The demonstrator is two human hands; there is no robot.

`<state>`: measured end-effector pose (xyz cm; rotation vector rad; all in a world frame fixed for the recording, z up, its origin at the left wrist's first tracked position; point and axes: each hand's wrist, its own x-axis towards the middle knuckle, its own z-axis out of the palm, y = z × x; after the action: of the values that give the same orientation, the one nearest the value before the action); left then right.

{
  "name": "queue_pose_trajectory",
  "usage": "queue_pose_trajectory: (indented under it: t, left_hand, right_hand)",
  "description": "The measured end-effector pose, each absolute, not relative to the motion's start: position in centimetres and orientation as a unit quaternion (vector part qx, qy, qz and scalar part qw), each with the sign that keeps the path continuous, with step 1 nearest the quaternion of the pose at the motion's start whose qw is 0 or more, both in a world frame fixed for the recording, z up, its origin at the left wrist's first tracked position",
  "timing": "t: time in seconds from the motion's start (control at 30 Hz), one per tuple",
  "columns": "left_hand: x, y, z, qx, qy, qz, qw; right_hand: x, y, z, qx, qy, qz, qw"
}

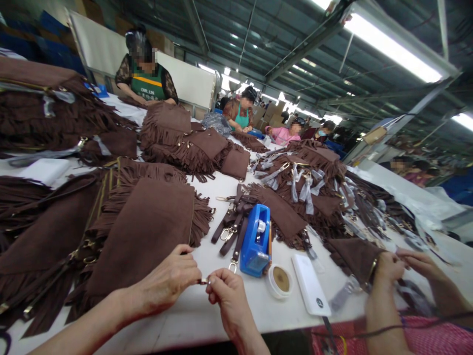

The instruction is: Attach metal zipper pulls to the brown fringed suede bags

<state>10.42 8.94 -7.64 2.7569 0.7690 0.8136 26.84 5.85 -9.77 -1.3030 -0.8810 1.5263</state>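
Note:
My left hand (168, 283) and my right hand (226, 296) meet over the white table's (207, 315) front edge. Both pinch a small metal piece (204, 281) between their fingertips; it is too small to name. Just beyond my right hand lies a bundle of brown straps (232, 224) with metal clasps. A brown fringed suede bag (144, 231) lies just behind my left hand.
A blue tape dispenser (255, 240), a small round tub (280, 280) and a white power bank (310, 285) sit right of my hands. A co-worker's hands (391, 268) handle a brown bag at right. Heaps of brown fringed bags (306, 182) cover the table; other workers sit at its far end.

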Motion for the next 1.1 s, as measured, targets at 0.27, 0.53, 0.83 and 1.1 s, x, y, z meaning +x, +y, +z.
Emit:
queue_pose_trajectory:
  t: [0.27, 0.53, 0.83, 1.1]
  left_hand:
    - [10.0, 8.7, -7.7, 0.921, 0.273, 0.253, 0.117]
    - [10.2, 7.4, -9.6, 0.917, 0.266, 0.298, -0.008]
    - [10.1, 6.9, -8.8, 0.91, 0.305, 0.278, 0.044]
    - [10.5, 6.6, -9.1, 0.901, 0.298, 0.314, 0.011]
  right_hand:
    - [26.6, 4.9, -9.5, -0.471, -0.248, 0.705, 0.468]
    - [26.0, 4.4, -10.6, -0.488, -0.225, 0.693, 0.48]
    - [25.5, 2.1, -11.9, -0.558, -0.44, 0.464, 0.529]
    - [25.2, 1.1, -12.6, -0.561, -0.594, 0.282, 0.503]
